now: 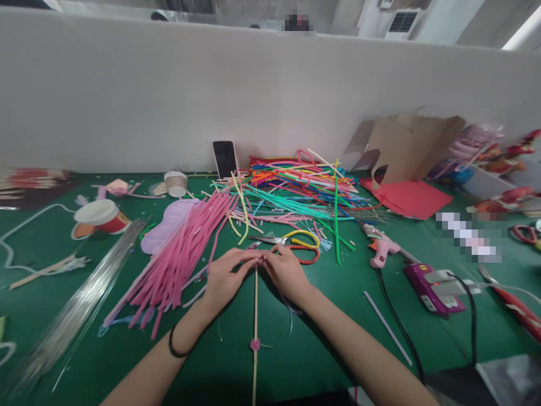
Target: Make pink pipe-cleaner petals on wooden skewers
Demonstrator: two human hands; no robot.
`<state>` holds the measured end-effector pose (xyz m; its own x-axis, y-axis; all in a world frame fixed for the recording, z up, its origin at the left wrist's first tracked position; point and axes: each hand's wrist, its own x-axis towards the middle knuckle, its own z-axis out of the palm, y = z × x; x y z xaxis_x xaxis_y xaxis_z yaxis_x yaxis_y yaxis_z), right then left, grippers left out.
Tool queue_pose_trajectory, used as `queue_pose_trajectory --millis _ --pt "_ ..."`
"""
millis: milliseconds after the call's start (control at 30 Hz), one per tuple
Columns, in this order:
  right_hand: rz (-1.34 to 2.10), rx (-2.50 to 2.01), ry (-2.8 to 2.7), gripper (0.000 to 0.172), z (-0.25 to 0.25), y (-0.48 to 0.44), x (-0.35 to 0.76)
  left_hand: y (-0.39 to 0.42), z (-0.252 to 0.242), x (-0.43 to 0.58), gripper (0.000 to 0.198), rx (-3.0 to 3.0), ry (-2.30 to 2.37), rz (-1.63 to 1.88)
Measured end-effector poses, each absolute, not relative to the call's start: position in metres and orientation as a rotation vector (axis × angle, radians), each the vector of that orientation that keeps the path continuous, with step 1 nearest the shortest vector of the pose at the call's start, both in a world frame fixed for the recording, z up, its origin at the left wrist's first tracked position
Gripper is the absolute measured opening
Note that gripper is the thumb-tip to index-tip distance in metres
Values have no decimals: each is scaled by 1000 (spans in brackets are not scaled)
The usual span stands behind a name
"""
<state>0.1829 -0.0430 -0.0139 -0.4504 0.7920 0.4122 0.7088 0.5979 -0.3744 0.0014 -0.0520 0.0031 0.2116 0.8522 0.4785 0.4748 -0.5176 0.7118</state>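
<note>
My left hand (230, 276) and my right hand (287, 273) meet over the middle of the table, fingertips pinched together. Between them is the upper end of a thin wooden stick (255, 307), which runs straight down toward me. A speck of pink shows at the fingertips, mostly hidden. Lower on the stick sits a small pink fuzzy piece (255, 344), with a fine wire poking out beside it. Just beyond my fingers lie scissors (302, 241) with yellow and red handles. A bundle of pink pipe cleaners (181, 254) lies to the left of my left hand.
Mixed-colour pipe cleaners (296, 189) are heaped at the back, near a phone (225, 159) leaning upright. Thin wires (84, 299), a paper cup (114, 217) and a lilac pad (163, 231) lie left. A pink glue gun (384, 249) and purple box (435, 290) with cords are right.
</note>
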Motion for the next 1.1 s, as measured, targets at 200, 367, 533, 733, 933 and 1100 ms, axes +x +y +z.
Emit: queue_pose_trajectory --millis 200,367,533,733,933,1100 --pt "147 -1218 -2327 20 -12 -43 183 -54 6 7 17 2128 1176 1279" --pt "89 -1215 -2373 22 -11 -43 184 -54 7 8 14 2141 1164 1292" --pt "85 -1200 -2405 20 -10 -43 185 -57 7 10 17 2086 1266 1197" --pt "70 -1213 -2450 16 -8 -45 183 -58 8 11 18 2180 1263 1151" --pt "54 -1218 -2436 14 -11 -44 183 -55 2 8 19 2271 1284 1122" --pt "86 -1196 -2449 15 -9 -47 184 -55 -1 4 13 2356 1268 1155"
